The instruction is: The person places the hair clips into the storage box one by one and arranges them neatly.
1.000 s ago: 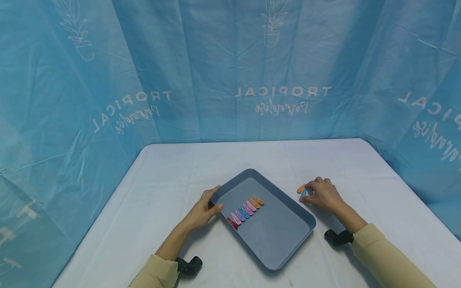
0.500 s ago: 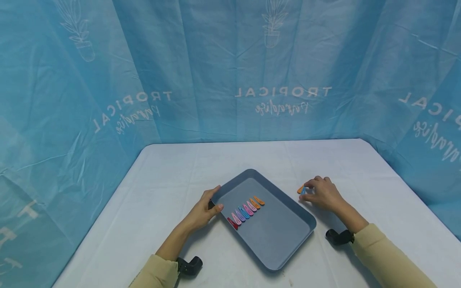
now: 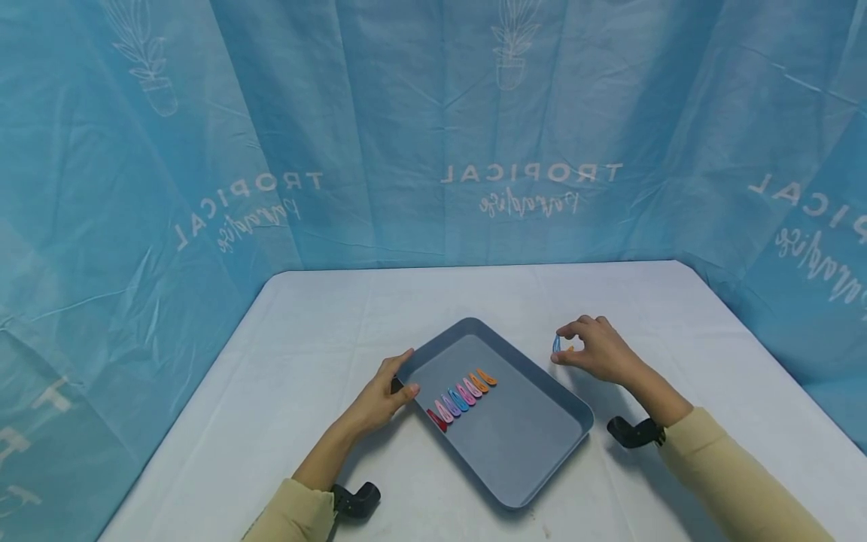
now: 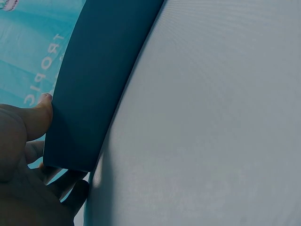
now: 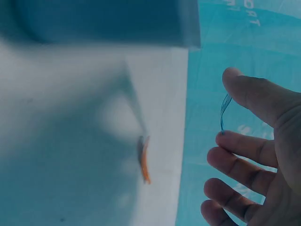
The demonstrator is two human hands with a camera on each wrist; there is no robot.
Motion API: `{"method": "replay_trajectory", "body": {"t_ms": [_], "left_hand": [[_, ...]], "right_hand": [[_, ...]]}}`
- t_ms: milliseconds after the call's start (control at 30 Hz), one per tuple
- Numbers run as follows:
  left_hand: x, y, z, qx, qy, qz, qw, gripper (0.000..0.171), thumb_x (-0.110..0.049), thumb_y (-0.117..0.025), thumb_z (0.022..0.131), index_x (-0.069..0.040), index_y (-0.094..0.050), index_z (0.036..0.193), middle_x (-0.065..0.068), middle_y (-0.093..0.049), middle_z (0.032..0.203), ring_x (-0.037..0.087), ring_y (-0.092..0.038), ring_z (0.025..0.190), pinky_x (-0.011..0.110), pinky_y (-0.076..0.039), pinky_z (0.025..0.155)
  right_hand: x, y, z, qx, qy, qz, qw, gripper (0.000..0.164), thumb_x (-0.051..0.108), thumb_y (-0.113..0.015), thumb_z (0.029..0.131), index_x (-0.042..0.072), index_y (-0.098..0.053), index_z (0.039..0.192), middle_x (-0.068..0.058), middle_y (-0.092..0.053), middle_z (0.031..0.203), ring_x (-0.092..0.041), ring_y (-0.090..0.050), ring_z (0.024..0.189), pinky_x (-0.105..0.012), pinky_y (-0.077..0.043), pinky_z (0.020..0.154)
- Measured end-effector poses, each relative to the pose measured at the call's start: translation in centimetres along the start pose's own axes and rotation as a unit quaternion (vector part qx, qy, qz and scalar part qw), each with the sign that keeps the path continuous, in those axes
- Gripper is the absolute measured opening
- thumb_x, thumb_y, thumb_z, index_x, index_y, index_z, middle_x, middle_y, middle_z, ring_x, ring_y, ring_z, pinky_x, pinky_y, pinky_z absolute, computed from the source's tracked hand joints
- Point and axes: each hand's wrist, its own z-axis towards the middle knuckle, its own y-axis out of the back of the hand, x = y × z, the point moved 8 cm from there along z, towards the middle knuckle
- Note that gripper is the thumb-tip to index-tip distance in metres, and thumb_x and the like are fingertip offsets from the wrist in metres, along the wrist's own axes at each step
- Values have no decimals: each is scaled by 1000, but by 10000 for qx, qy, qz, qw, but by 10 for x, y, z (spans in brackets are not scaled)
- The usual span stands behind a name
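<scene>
Between thumb and index fingertip, my right hand [image 3: 599, 352] pinches a blue snap hair clip [image 3: 557, 344] by its two ends, raised above the table to the right of the tray. In the right wrist view the same blue clip [image 5: 224, 113] shows edge-on. An orange hair clip [image 5: 145, 161] lies on the cloth below; the head view shows just a bit of it behind the fingers. My left hand [image 3: 381, 393] grips the left corner of the grey tray [image 3: 535, 452], thumb on the rim. Inside the tray several hair clips [image 3: 459, 399], red, pink, purple, blue and orange, form a slanting row.
A white cloth covers the table [image 3: 325, 316]. Blue printed curtains [image 3: 433, 135] hang behind it and at both sides. A black wrist camera sits on each wrist, below the sleeves.
My right hand has lifted the blue hair clip off the table and moved slightly left and up with it. The orange clip stays behind. My left hand and the tray have not moved.
</scene>
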Motion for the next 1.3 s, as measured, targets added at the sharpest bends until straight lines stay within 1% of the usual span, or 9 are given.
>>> {"method": "replay_trajectory", "body": {"t_ms": [200,433,533,667,733,800,1000,1133,1300], "left_hand": [[2,0,1,9,-8,51,10000,66,-25,-56,95,-9,-24,150,17,-29,150,40,-23,142,60,-23,111],[1,0,1,6,-12,-65,10000,66,-22,-57,94,-9,-24,150,18,-29,150,40,-23,142,59,-23,111],[-10,1,-3,-51,14,-163,9999,64,-15,-57,94,-5,-25,149,21,-29,149,42,-23,141,60,-22,111],[-12,1,-4,-74,14,-184,9998,64,-12,-57,94,-4,-26,149,21,-30,149,42,-23,141,60,-22,111],[-4,0,0,-34,-15,-145,9999,65,-15,-57,94,-6,-25,150,20,-30,149,41,-23,141,60,-23,111],[0,0,0,-23,-48,-115,9999,65,-19,-58,94,-8,-26,150,18,-30,149,40,-24,141,59,-24,111],[-2,1,-1,-36,-78,-105,9999,65,-20,-58,93,-8,-27,149,18,-31,149,40,-25,141,60,-25,110],[-3,1,-1,-32,-95,-153,9998,65,-19,-58,94,-8,-26,149,19,-30,149,41,-25,141,60,-24,110],[0,0,0,-9,-54,-40,10000,66,-23,-57,94,-9,-24,150,19,-29,150,41,-24,141,59,-23,111]], "right_hand": [[17,3,5,87,149,70,9998,52,36,-75,79,4,-64,118,-15,-61,112,-32,-49,104,-46,-46,78],[36,1,11,163,422,135,9989,52,33,-76,79,6,-63,120,-13,-61,113,-30,-49,105,-46,-47,80],[43,-1,14,200,566,203,9980,50,32,-76,79,6,-63,121,-12,-61,113,-29,-48,104,-46,-47,80],[48,-6,19,296,691,338,9966,50,30,-76,79,8,-63,121,-10,-61,115,-26,-48,105,-44,-47,80],[51,-9,21,347,762,420,9956,50,29,-77,78,8,-63,122,-9,-61,115,-25,-48,105,-42,-47,80],[53,-12,24,405,854,486,9943,50,29,-77,78,9,-63,122,-8,-61,116,-24,-49,105,-41,-47,80],[58,-20,30,664,1125,735,9887,50,30,-75,80,11,-62,124,-8,-60,116,-24,-48,106,-39,-47,79],[60,-28,34,904,1208,983,9836,50,28,-74,82,9,-61,126,-10,-59,118,-27,-48,108,-44,-48,83],[62,-39,38,1254,1251,1185,9770,51,28,-73,83,10,-59,128,-13,-58,119,-30,-47,110,-50,-46,91]]}}
